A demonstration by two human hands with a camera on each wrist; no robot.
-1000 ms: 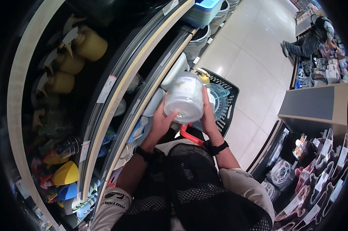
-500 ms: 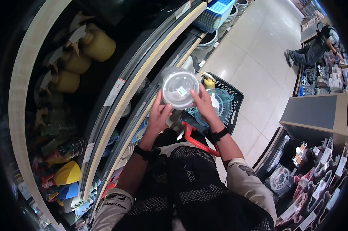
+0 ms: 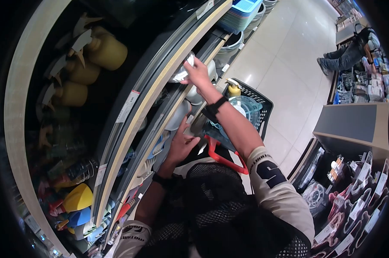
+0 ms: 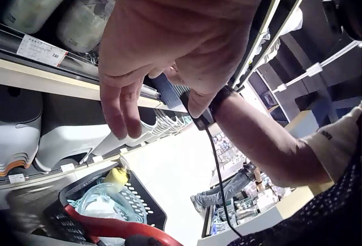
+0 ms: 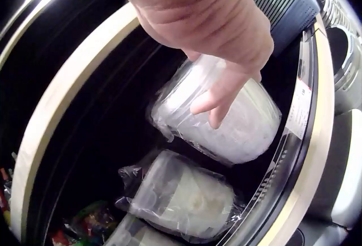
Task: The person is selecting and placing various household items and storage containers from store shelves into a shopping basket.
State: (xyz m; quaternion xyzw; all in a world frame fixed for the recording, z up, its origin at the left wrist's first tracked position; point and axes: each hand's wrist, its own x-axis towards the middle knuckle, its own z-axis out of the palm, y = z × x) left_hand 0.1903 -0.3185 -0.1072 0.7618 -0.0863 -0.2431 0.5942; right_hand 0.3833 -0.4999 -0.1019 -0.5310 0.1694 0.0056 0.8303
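Observation:
My right hand [image 3: 199,76] reaches onto a dark shelf and grips a white cylindrical canister [image 5: 251,130] in clear plastic wrap. In the right wrist view its fingers lie across the canister's side, with the palm over the top. A similar wrapped canister [image 5: 186,198] stands beside it on the shelf. My left hand [image 3: 181,147] holds nothing. Its fingers are loosely spread, close to the lower shelf edge and a grey-white plastic item [image 3: 179,115].
Below the shelf sits a black shopping basket [image 3: 267,109] with a red handle [image 3: 223,160], a yellow spray bottle [image 3: 234,89] and a clear blue bowl [image 3: 254,106]. Blue trays [image 3: 242,17] are stacked farther along. Across the tiled aisle [image 3: 285,81], a person [image 3: 345,58] is by another display.
The wrapped canister has gone from between both hands up onto the shelf in my right hand. My left hand has let go of it and dropped lower.

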